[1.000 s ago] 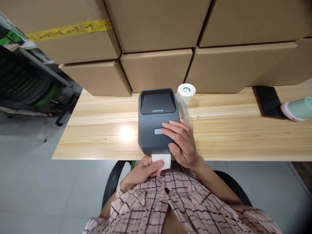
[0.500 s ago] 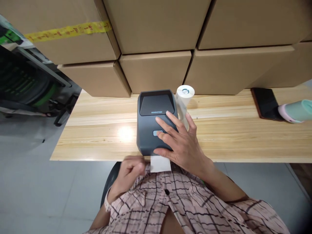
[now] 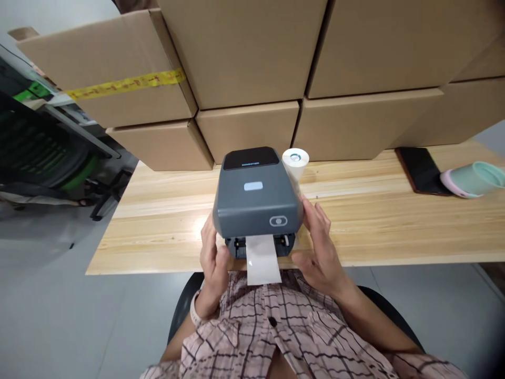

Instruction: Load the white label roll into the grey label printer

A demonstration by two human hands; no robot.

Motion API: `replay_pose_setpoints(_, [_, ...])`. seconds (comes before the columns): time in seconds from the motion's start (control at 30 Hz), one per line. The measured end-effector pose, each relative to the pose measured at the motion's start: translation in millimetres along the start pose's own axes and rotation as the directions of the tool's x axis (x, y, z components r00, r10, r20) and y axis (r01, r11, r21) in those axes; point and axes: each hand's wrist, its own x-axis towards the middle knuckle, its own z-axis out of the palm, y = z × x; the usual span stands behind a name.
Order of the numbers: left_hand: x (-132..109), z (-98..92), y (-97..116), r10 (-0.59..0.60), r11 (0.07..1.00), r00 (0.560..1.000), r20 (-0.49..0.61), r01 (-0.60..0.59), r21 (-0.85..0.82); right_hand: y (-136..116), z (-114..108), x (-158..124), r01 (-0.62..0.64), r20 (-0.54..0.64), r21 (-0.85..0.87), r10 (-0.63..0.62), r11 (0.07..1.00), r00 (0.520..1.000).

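Note:
A dark grey label printer (image 3: 254, 202) stands near the table's front edge, its lid raised at the front so that the dark inside shows below. A white label strip (image 3: 263, 260) sticks out of its front and hangs over the edge. My left hand (image 3: 214, 258) grips the lid's left side with its fingers partly hidden behind it. On the opposite side my right hand (image 3: 319, 250) holds the lid, fingertips against its flank and thumb bent near the front. Right behind the printer stands a white label roll (image 3: 295, 160), partly covered by the lid.
Cardboard boxes (image 3: 246, 126) are stacked along the back of the wooden table (image 3: 150, 226). To the right lie a dark phone (image 3: 418, 169) and a mint-green cup (image 3: 473, 180) on its side. An office chair (image 3: 47, 137) is at the left.
The printer lid has risen at the front. My right hand has gone from its top to its right side, and my left hand has come up to its left side.

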Motion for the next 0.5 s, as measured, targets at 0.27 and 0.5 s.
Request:
replay_pose_setpoints(0.27, [98, 4.6, -13, -0.243, 0.961, 0.941, 0.237, 0.267, -0.073, 10, -15, 94, 0.009, -0.053, 0.015, -0.008, 1.000, 0.999])
replay_pose_setpoints(0.5, [113, 17.0, -24, -0.212, 0.924, 0.904, 0.372, 0.310, -0.225, 36, -5, 158, 0.049, -0.128, -0.053, -0.056, 0.997, 0.990])
